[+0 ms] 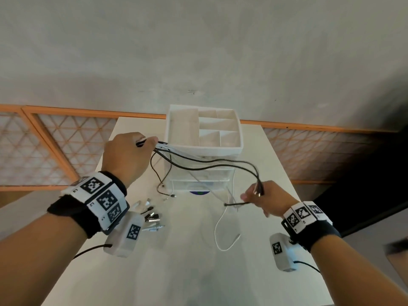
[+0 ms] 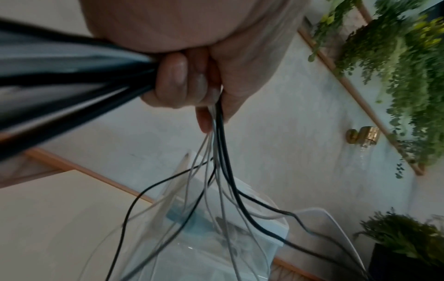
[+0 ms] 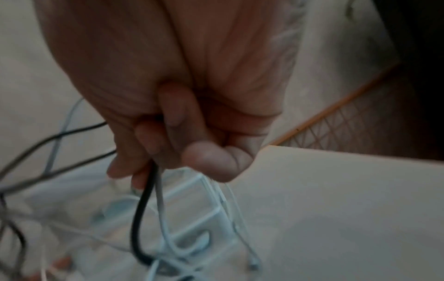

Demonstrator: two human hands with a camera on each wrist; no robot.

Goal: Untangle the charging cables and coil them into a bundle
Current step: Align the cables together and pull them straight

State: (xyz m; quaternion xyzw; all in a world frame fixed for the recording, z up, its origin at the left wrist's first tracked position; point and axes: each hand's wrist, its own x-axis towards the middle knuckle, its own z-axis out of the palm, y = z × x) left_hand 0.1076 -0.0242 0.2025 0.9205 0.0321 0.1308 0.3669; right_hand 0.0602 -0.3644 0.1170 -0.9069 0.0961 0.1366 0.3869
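A right hand (image 3: 192, 117) curls its fingers (image 3: 177, 112) around black and white charging cables (image 3: 144, 209), which hang blurred in front of a clear drawer unit (image 3: 204, 205) on a white table (image 3: 336, 209).

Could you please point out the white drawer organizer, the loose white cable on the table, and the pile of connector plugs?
white drawer organizer (image 1: 240, 149): head view, front right rim of its top tray.
loose white cable (image 1: 217, 238): head view, left side of its loop.
connector plugs (image 1: 153, 218): head view, middle of the pile.
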